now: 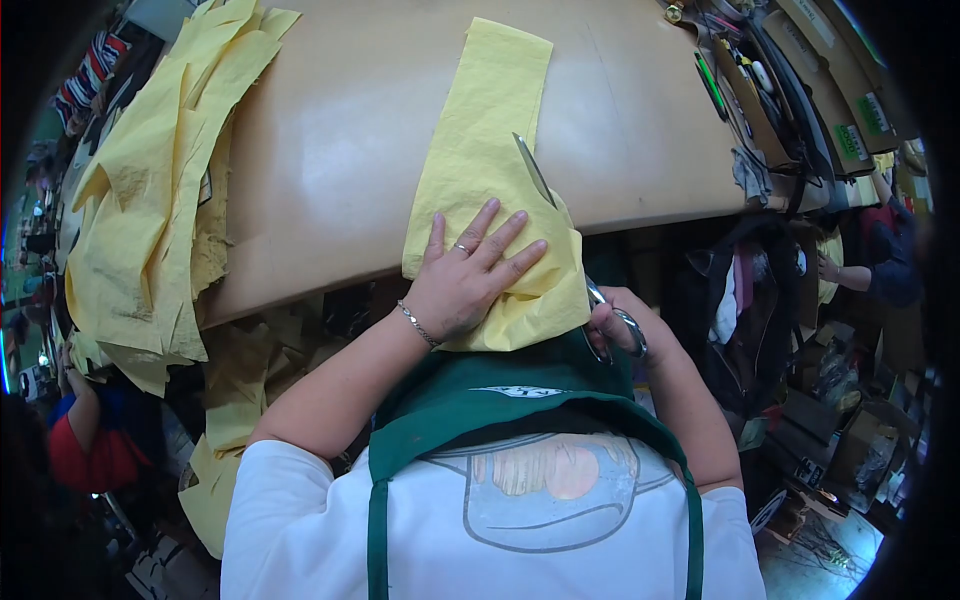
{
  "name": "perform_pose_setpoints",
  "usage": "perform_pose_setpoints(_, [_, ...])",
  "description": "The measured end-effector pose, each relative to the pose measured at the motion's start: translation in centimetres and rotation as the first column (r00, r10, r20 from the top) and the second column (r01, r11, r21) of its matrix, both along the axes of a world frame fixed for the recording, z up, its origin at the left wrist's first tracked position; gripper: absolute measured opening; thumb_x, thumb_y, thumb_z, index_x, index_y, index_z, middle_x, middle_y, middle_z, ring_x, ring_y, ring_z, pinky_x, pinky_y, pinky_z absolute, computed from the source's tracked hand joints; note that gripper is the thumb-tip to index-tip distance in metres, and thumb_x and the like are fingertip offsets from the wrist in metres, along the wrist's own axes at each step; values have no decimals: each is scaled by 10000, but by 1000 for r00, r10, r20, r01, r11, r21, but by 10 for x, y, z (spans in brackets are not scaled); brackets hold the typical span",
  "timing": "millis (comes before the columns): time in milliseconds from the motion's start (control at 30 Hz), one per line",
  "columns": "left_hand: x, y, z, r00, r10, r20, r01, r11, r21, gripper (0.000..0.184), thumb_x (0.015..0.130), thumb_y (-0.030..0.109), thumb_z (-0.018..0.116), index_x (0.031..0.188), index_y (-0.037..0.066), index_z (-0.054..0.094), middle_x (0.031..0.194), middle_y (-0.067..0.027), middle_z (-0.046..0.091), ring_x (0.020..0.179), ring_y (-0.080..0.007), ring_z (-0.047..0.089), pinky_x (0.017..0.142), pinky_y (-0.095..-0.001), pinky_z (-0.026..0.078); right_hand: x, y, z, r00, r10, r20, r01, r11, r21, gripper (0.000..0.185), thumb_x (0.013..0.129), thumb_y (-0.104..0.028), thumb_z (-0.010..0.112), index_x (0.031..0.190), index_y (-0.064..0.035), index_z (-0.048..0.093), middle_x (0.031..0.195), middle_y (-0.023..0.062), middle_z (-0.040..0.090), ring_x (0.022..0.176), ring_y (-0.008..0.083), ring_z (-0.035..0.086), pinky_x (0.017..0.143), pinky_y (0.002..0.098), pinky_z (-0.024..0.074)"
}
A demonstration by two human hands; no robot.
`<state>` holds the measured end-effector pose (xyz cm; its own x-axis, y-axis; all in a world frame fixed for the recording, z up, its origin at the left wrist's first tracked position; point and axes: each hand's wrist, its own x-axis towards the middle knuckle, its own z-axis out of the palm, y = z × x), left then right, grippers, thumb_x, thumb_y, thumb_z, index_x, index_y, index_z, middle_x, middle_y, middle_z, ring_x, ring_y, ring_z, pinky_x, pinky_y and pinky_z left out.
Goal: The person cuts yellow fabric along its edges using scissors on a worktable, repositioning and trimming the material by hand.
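Observation:
A yellow piece of fabric lies on the table near its front edge, its lower end hanging over toward the green apron. My left hand rests flat on the fabric with fingers spread, pressing it down. Scissors are in my right hand, whose fingers are wrapped around the metal handles. One pointed blade shows above the cloth, while the fabric covers the middle of the scissors. How far the blades are apart cannot be made out.
A pile of yellow fabric hangs off the table's left end. Cardboard boxes and pens stand at the back right. Below the right edge hangs a dark bag. Other people's arms show at the far sides.

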<state>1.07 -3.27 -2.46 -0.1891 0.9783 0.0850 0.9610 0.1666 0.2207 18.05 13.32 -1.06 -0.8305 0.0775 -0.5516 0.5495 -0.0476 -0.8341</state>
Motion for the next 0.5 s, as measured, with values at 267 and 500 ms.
perform_pose_setpoints(267, [6, -1, 11, 996, 21, 82, -20, 1000, -9, 498, 780, 191, 493, 1251, 289, 367, 1351, -24, 274, 1267, -265, 214, 880, -660, 204, 4, -8, 4, 998, -58, 4, 58, 997, 47, 725, 578, -753, 486, 688, -36, 485, 533, 5, 466, 470, 86, 478, 418, 228, 391])
perform_pose_setpoints(500, [12, 2, 18, 982, 66, 178, -60, 997, -42, 543, 761, 183, 533, 1267, 252, 347, 1351, -38, 273, 1255, -292, 235, 885, -646, 221, 10, -11, 5, 992, -116, 41, 114, 993, 39, 701, 547, -713, 570, 701, -33, 500, 523, -7, 461, 462, 75, 470, 409, 220, 381])
